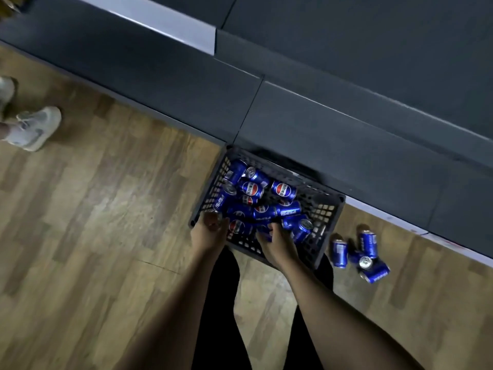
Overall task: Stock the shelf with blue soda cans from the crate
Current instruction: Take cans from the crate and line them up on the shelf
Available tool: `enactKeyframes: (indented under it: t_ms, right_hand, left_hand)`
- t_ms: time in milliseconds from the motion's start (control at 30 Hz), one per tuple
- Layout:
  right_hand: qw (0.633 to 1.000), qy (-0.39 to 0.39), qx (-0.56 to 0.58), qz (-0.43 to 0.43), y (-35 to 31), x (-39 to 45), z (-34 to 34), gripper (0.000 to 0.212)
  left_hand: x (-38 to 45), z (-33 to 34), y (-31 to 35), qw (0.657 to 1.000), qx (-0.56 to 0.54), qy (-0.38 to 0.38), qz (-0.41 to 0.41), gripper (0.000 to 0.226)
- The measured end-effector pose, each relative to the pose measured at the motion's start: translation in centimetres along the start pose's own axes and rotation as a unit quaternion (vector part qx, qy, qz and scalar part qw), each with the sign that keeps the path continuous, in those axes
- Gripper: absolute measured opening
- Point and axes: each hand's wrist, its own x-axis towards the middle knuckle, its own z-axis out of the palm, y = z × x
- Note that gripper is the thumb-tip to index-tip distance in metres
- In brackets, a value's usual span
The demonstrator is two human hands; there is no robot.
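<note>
Nearest: two bare forearms over dark trousers, reaching fwd and down into crate [324, 217], a dark lattice-walled box on wood-plank floor [80, 236]. Left hand [210, 232] at crate's near-left corner, fingers curled round a can [213, 218], silver top showing. Right hand [277, 244] at near edge, fingers curled on a blue can [264, 232] low in the pile; grip partly hidden, blurred. Blue soda cans [284, 190] heaped loose w/ no order, mostly on their sides, filling left and middle of crate; right-hand part of crate shows bare lattice bottom. Crate's far edge tight against base of dark shelf [346, 134]; far-right corner touching it. Just right of crate, apart from its wall, four or so loose cans on floor [369, 243], some upright, some tipped, clustered touching. Open floor to left of crate, wide. Far left edge: light sneakers [34, 128] of another person, well apart. Beyond: shelf deck running diagonally, dark, w/ pale strip [170, 25] along upper tier edge.
</note>
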Motion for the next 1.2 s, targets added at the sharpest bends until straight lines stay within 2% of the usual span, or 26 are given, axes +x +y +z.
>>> enactKeyframes:
  t_ms: [200, 500, 633, 733, 900, 1033, 1100, 1200]
  right_hand:
    - [0.999, 0.021, -0.046, -0.007, 0.9, 6.7, 5.1, 0.054]
    - [0.988, 0.016, -0.151, -0.030, 3.4, 19.4, 8.7, 0.053]
    - [0.976, 0.030, -0.209, -0.056, 4.4, 25.4, 9.8, 0.052]
    - [0.955, 0.083, -0.271, -0.088, 5.2, 29.2, 10.2, 0.060]
    - [0.906, 0.126, -0.364, -0.178, 6.0, 34.4, 11.4, 0.066]
    - [0.888, 0.145, -0.403, -0.170, 6.6, 37.7, 13.3, 0.067]
    - [0.889, 0.167, -0.405, -0.133, 7.1, 38.9, 14.1, 0.069]
    - [0.923, 0.176, -0.335, -0.068, 8.2, 39.9, 14.0, 0.075]
  left_hand:
    - [6.4, 3.3, -4.2, 0.996, 0.082, -0.038, 0.020, 0.031]
    - [16.6, 11.0, -7.6, 0.995, 0.084, -0.049, 0.013, 0.044]
    - [20.6, 14.9, -9.8, 0.992, 0.121, -0.042, 0.025, 0.067]
    - [23.1, 17.8, -11.5, 0.991, 0.133, -0.030, -0.016, 0.088]
    - [26.0, 21.1, -14.3, 0.991, 0.117, 0.018, -0.055, 0.070]
    - [27.5, 22.2, -15.9, 0.985, 0.162, 0.056, -0.033, 0.066]
    - [27.6, 22.6, -16.2, 0.979, 0.188, 0.076, -0.014, 0.067]
    - [27.6, 22.9, -16.2, 0.971, 0.220, 0.095, -0.005, 0.069]
